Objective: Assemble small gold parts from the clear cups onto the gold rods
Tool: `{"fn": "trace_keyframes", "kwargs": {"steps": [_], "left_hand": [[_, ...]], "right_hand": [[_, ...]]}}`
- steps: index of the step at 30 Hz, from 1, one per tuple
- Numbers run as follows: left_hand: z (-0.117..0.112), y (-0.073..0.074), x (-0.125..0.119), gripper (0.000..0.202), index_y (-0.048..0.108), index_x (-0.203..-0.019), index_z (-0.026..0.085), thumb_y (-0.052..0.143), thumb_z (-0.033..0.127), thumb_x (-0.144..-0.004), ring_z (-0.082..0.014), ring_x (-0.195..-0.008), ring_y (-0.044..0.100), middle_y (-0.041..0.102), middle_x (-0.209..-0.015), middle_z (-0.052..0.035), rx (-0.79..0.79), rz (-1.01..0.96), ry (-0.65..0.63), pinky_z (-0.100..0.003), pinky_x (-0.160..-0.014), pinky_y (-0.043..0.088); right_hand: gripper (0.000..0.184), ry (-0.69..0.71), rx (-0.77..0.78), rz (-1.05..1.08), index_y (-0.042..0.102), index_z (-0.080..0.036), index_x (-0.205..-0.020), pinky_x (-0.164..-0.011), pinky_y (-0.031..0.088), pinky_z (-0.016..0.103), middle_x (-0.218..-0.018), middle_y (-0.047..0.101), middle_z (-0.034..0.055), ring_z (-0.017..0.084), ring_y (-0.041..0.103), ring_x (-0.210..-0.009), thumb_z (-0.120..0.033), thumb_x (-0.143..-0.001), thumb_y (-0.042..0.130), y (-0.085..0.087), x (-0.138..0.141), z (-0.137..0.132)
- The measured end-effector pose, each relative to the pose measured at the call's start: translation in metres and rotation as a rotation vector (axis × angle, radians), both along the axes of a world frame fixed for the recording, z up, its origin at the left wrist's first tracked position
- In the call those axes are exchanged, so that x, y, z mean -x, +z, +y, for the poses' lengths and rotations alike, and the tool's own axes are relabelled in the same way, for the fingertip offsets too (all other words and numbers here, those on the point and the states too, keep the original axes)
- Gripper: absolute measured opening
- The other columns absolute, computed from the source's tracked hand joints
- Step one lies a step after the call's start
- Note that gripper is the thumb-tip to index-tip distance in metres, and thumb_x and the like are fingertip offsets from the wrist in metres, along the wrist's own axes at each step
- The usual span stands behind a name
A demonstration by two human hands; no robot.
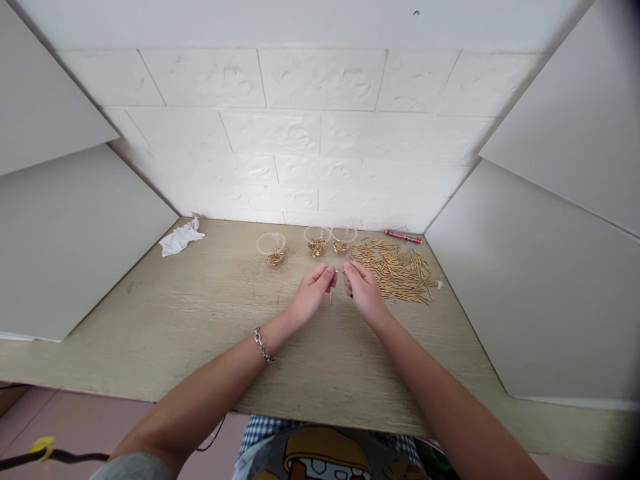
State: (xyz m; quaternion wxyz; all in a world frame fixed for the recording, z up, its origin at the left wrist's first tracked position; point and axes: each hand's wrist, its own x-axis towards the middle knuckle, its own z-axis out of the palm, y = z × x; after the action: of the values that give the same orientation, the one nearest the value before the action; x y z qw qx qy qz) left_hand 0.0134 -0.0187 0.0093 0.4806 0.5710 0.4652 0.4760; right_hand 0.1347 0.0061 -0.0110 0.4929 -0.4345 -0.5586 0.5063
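Near the middle of the table, my left hand (316,283) and my right hand (363,285) are close together with a narrow gap between them, both with fingers pinched. A thin gold-coloured stick (331,297) pokes out below the fingers of my left hand. Small pale tips show between the two sets of fingertips; what my right hand pinches is too small to name. Just right of that hand lies a spread pile of similar gold-coloured sticks (400,270). Beyond my hands stand two clear plastic cups, a middle one (317,240) and a right one (345,235), with small gold-coloured pieces inside.
A third clear cup (271,244) with gold-coloured bits stands farther left, fine crumbs scattered around it. A crumpled white tissue (182,237) lies at the back left. A red tube (404,236) rests behind the pile. White panels (550,287) flank the table (200,340).
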Motion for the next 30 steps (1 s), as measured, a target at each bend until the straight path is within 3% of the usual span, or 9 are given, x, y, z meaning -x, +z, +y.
{"fn": "trace_keyframes", "kwargs": {"steps": [7, 30], "left_hand": [[-0.0003, -0.0001, -0.0014, 0.036, 0.039, -0.058, 0.016, 0.038, 0.044, -0.081, -0.0095, -0.056, 0.035, 0.038, -0.056, 0.0033, 0.002, 0.004, -0.072, -0.024, -0.056, 0.029], [0.0011, -0.003, -0.0001, 0.036, 0.039, -0.058, 0.016, 0.038, 0.044, -0.082, -0.0098, -0.056, 0.035, 0.037, -0.057, 0.003, -0.011, 0.007, -0.03, -0.024, -0.057, 0.029]], "right_hand": [[0.036, 0.062, 0.04, 0.109, 0.035, -0.019, -0.055, -0.04, 0.023, 0.021, -0.047, 0.03, -0.0066, 0.007, 0.029, -0.041, -0.047, -0.076, 0.047, 0.0033, 0.007, -0.0074], [0.035, 0.032, 0.057, 0.086, 0.035, -0.02, -0.057, -0.039, 0.022, 0.022, -0.047, 0.03, -0.0068, 0.007, 0.027, -0.041, -0.048, -0.076, 0.045, 0.0041, 0.0069, -0.0095]]}}
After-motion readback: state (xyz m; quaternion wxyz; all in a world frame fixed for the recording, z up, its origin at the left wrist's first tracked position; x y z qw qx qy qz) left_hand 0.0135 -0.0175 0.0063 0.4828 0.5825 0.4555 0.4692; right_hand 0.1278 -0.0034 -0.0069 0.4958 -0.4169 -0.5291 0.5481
